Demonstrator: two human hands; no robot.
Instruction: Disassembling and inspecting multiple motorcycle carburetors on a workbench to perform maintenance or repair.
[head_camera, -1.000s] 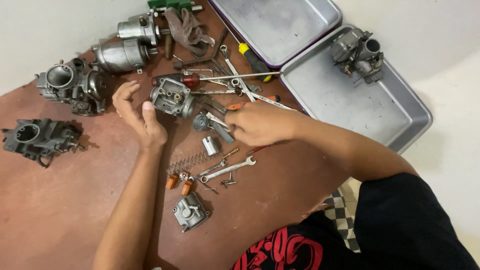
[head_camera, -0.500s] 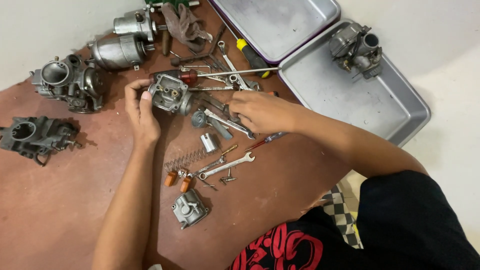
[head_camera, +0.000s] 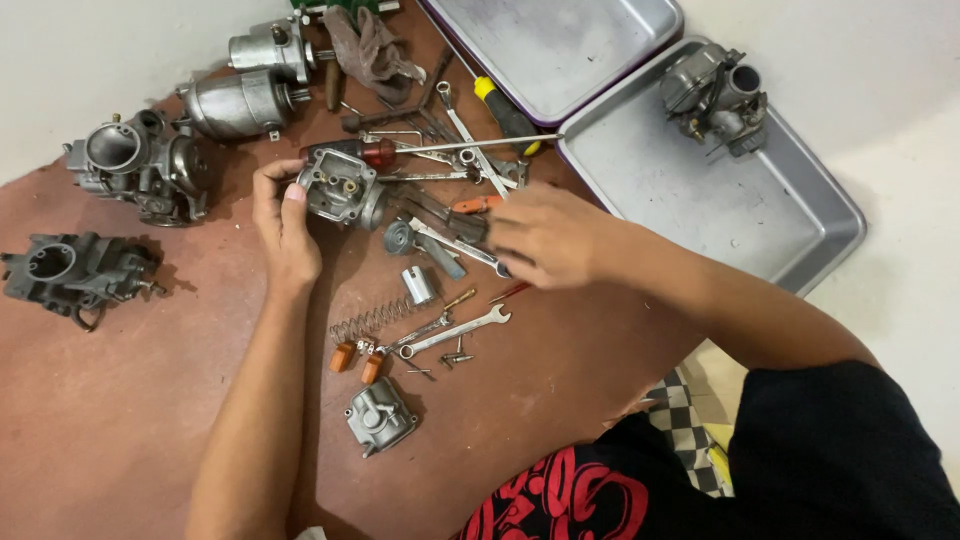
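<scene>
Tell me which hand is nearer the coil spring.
Left. The left hand holds the carburetor body just above the coil spring; the right hand is farther off to its right.

carburetor body (head_camera: 340, 188): dull cast metal | trays (head_camera: 760, 200): brushed matt metal | rag (head_camera: 375, 45): cloth

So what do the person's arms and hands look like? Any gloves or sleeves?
No gloves: both the left hand and the right hand are bare, with no rings or watch showing. The forearms are bare too. A black short sleeve covers the right upper arm.
</scene>
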